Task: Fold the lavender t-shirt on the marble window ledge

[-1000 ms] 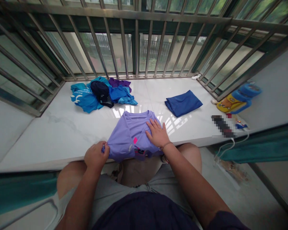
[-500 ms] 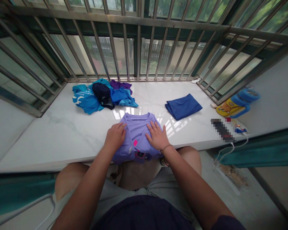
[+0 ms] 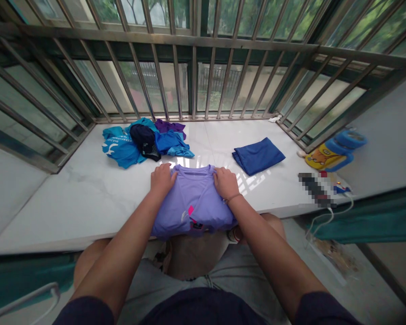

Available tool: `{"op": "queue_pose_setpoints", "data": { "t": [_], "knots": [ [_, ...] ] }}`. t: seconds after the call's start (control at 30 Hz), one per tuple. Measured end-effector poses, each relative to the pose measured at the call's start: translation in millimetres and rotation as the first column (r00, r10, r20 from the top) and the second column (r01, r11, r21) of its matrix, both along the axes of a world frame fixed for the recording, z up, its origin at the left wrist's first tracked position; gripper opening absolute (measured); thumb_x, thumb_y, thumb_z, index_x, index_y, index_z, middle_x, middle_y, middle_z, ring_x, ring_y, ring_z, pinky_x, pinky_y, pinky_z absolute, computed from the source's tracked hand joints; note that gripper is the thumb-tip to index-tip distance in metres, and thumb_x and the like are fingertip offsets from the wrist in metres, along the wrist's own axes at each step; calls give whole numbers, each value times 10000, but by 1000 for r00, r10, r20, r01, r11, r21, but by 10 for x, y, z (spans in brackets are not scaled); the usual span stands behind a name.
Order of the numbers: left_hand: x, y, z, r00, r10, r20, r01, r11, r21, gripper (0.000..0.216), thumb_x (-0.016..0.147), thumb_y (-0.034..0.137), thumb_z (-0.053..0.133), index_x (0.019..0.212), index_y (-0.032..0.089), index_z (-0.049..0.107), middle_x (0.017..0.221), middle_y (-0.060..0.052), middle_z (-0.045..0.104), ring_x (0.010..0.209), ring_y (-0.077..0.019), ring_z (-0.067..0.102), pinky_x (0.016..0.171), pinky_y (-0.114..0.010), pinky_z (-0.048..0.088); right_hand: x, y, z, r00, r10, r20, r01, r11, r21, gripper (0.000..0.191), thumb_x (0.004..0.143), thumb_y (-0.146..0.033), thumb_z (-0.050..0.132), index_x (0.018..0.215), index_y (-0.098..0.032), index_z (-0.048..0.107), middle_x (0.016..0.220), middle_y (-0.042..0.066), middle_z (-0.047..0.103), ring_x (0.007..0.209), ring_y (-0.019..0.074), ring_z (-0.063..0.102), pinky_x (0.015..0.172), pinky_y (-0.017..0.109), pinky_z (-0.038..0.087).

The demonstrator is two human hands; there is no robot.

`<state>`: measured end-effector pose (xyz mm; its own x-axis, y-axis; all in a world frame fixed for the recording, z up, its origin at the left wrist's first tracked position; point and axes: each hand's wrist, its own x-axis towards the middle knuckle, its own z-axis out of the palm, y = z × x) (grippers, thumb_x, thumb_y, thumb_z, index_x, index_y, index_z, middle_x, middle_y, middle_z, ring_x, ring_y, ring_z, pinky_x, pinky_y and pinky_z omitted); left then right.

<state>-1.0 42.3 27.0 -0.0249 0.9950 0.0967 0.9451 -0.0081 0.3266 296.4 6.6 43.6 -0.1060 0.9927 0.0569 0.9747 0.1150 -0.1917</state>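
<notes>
A lavender T-shirt (image 3: pixel 192 203), partly folded, lies at the near edge of the white marble sill (image 3: pixel 88 198), its lower part hanging over the edge. My left hand (image 3: pixel 162 177) grips the shirt's far left corner by the collar. My right hand (image 3: pixel 226 182) grips the far right corner. Both hands have their fingers curled into the cloth. A pink tag and a dark label show near the shirt's hem.
A heap of unfolded blue, teal, purple and dark clothes (image 3: pixel 144 141) lies at the back left. A folded dark blue garment (image 3: pixel 259 155) sits to the right. A blue and yellow toy-like object (image 3: pixel 334 149) and small items with a cable rest at the right end. Metal bars (image 3: pixel 192 81) close the back.
My left hand left the shirt's near left edge and went to the far left corner. My right hand slid from the shirt's middle up to the far right corner. The view tilted slightly.
</notes>
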Motion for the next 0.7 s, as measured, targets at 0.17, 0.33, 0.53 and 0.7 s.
{"op": "queue_pose_setpoints", "data": {
  "t": [0.17,0.33,0.53,0.7],
  "knots": [
    [-72,465,191,990,-51,130,75,979,-188,202,898,384,774,952,192,804,1017,-111,828,1047,-314,760,892,-360,564,-33,486,134,996,-86,-23,81,978,-191,384,1110,-399,655,1399,-161,737,1320,179,805,1207,316,759,979,370,559],
    [-102,808,462,970,2,242,49,977,-208,142,896,298,779,822,189,728,785,-77,796,851,-276,787,781,-322,567,-44,813,372,995,-84,-50,76,987,-142,255,1102,-346,657,1254,-194,795,1265,154,830,1182,294,768,947,339,543],
    [-208,580,873,854,-22,520,17,1000,15,324,1117,385,505,1337,174,614,1082,-106,852,883,-197,820,779,-282,609,119,717,903,970,-35,-241,67,990,127,299,1162,-384,534,1352,-208,683,1090,90,840,982,243,777,889,307,533],
    [-618,-601,618,923,-198,329,171,979,111,297,998,505,651,1144,266,749,1129,-64,850,1048,-266,804,944,-374,635,418,-285,722,937,182,-297,-137,976,168,264,1136,-375,550,1247,-214,727,1099,96,817,995,247,768,936,332,566]
  ]
}}
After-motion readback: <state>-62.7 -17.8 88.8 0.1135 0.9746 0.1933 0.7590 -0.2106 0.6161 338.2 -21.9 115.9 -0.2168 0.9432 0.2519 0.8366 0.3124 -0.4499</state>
